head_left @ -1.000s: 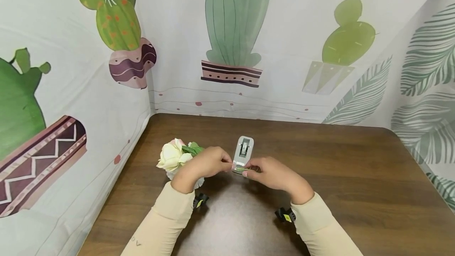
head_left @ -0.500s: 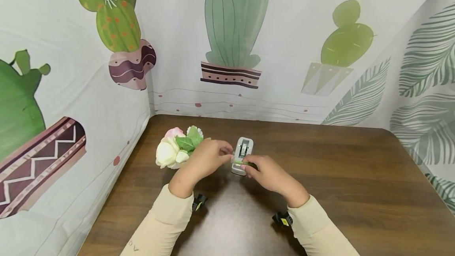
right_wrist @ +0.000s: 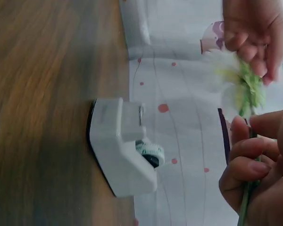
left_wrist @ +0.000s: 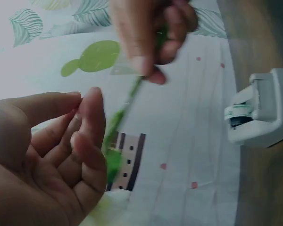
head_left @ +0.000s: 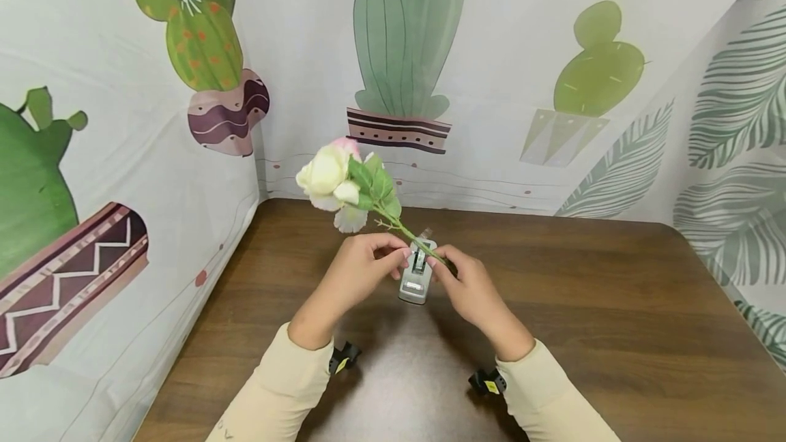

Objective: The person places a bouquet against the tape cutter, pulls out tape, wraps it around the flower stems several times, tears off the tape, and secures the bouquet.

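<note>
My right hand [head_left: 479,292] grips the green stem [head_left: 402,227] of an artificial flower, held raised over the table. Its cream bloom [head_left: 325,172], pink-edged behind, and green leaves tilt to the upper left. Beside the stem, my left hand [head_left: 362,268] has thumb and forefinger tips together; whether a bit of tape is between them I cannot tell. Below both hands stands a light-grey tape dispenser [head_left: 413,290]. The right wrist view shows a roll of tape [right_wrist: 151,151] in it. A small clear strip [head_left: 426,232] shows by the stem, above the dispenser.
The dispenser rests on a brown wooden table [head_left: 583,292]. A white cloth [head_left: 510,74] printed with cacti and leaves hangs behind and at the sides. Black wrist cameras hang under both cuffs.
The flower has risen from low beside my left forearm to above the dispenser, its stem now in plain sight. Both hands have moved up and away from me, off the dispenser's front end.
</note>
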Demonstrator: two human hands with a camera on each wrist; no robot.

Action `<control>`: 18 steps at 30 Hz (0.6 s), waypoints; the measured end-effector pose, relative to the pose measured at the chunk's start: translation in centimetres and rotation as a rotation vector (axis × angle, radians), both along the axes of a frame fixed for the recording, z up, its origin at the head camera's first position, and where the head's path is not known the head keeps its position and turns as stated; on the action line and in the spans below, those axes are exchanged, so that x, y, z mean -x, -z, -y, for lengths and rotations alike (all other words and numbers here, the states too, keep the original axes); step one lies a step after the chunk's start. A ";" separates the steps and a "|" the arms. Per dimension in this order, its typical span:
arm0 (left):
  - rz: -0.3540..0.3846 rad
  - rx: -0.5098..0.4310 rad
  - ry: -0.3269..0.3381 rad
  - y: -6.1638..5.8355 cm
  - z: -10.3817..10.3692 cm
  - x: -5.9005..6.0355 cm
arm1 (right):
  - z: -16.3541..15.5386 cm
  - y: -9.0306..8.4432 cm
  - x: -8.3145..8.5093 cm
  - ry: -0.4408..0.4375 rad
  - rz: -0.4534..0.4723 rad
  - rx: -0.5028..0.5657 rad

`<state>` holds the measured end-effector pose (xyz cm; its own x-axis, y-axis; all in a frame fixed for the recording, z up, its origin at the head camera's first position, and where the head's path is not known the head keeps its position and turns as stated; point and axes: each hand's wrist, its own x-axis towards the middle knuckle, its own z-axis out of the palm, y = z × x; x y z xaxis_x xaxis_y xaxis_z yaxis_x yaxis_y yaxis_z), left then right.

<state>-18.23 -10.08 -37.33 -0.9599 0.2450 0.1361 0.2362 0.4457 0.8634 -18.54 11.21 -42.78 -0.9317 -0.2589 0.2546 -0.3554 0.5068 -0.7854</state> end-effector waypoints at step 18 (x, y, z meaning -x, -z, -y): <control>0.087 -0.455 -0.041 1.7 -1.1 1.2 | 1.3 -0.6 -1.5 -0.078 0.006 0.180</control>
<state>-19.44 -8.94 -38.98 -0.9802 0.1405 0.1398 0.1446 0.0248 0.9892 -17.08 9.91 -42.13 -0.9124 -0.2811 0.2975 -0.3829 0.3293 -0.8631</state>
